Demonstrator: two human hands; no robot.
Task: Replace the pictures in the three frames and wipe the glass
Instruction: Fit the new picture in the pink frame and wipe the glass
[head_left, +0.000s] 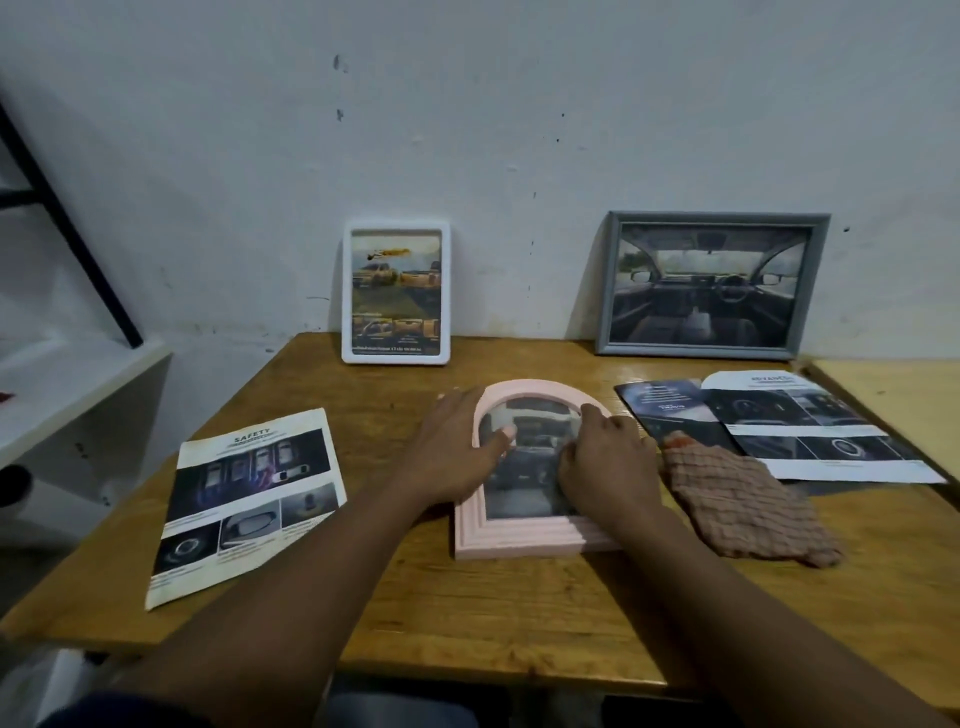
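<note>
The pink frame (519, 538) lies flat and face up in the middle of the table (519, 623), right in front of the person, probably because lying flat lets both hands bear down on it without it tipping. The left hand (452, 457) rests over its left rim. Its grip is wide, with the fingers spread flat and the thumb laid on the glass, which looks like bracing so the frame cannot slide. The right hand (608, 467) covers the right rim with bent fingers. The fingertips sit at the inner edge of the glass, but I cannot tell whether this grip pinches anything or only presses. The frame's long axis runs from the person towards the wall (467, 130), with the arched top pointing away and the straight bottom edge nearest the body. A crumpled cloth (743, 504) lies just right of the pink frame, close by the right hand, likely kept there for wiping. A brochure (789, 426) lies beyond the cloth, and a leaflet (249, 493) lies to the frame's left, probably a spare picture. Behind the pink frame, a white frame (396, 293) and a grey frame (709, 286) lean upright against the wall.
</note>
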